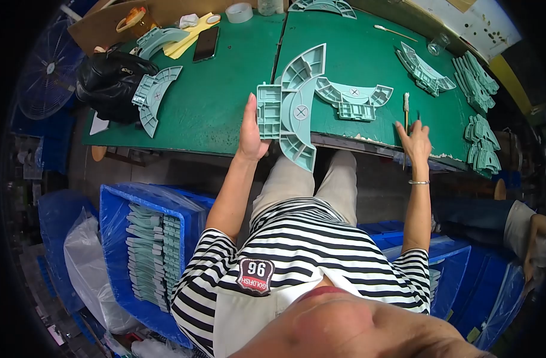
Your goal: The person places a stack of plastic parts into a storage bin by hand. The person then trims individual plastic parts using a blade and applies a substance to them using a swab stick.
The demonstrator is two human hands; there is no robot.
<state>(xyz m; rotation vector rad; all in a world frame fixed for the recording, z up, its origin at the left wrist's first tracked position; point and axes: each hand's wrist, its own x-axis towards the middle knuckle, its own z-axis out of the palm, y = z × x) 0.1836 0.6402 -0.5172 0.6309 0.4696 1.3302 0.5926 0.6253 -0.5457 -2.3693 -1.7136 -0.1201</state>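
My left hand [252, 131] is closed on the left edge of a pale green curved plastic part [301, 112], held upright at the table's front edge. The part has ribbed compartments and a circled X at its middle. My right hand [416, 142] is over the front edge on the right, thumb and fingers apart. A white-tipped stick [406, 107] runs between the thumb and index finger, with no clear grip on it. A thin dark tip shows by the fingers, too small to identify. Another curved part [354, 95] with a circled X lies between my hands.
The green table [219, 113] bears more curved parts [425, 71], stacked parts [478, 140], a black bag [109, 83], a phone [206, 44], tape [239, 12] and another swab [395, 32]. A blue bin [109, 238] of parts stands below left. Another person's arm [532, 244] is at right.
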